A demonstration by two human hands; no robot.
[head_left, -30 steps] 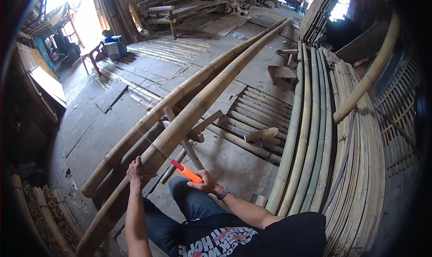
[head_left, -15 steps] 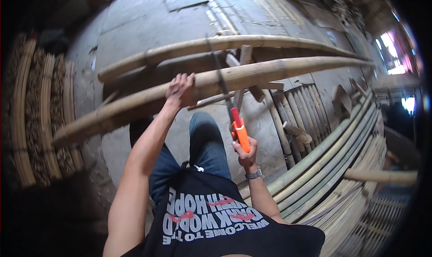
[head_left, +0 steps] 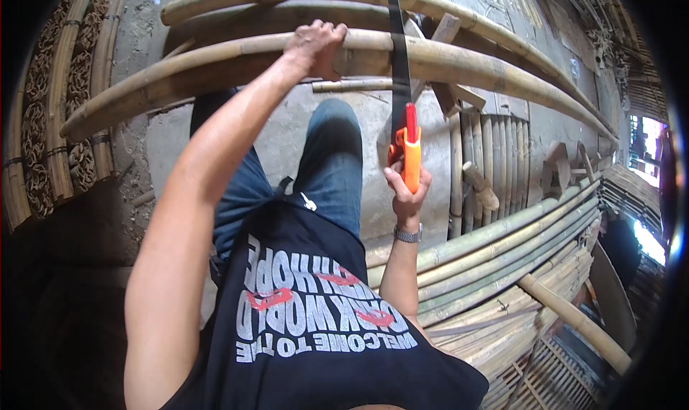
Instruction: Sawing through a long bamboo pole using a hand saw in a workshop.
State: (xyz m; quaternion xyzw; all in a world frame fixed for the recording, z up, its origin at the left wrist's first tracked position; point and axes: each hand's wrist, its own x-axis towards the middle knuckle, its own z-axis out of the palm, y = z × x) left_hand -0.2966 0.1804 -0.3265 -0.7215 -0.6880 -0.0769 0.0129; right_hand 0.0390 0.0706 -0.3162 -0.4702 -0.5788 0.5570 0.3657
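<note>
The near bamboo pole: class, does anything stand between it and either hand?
Nothing visible separates the left hand from the near bamboo pole; it lies directly on it. Between the right hand and the pole there is only the saw it holds, whose blade crosses the pole to the right of the left hand.

Vivid orange on the saw handle [head_left: 411, 160], its neck [head_left: 410, 116] red, the blade [head_left: 400, 51] dark! Tan bamboo pole [head_left: 466, 64], ringed darker; blue jeans [head_left: 330, 148], black T-shirt [head_left: 301, 370] printed white and red, silvery wristwatch [head_left: 408, 234]!
</note>
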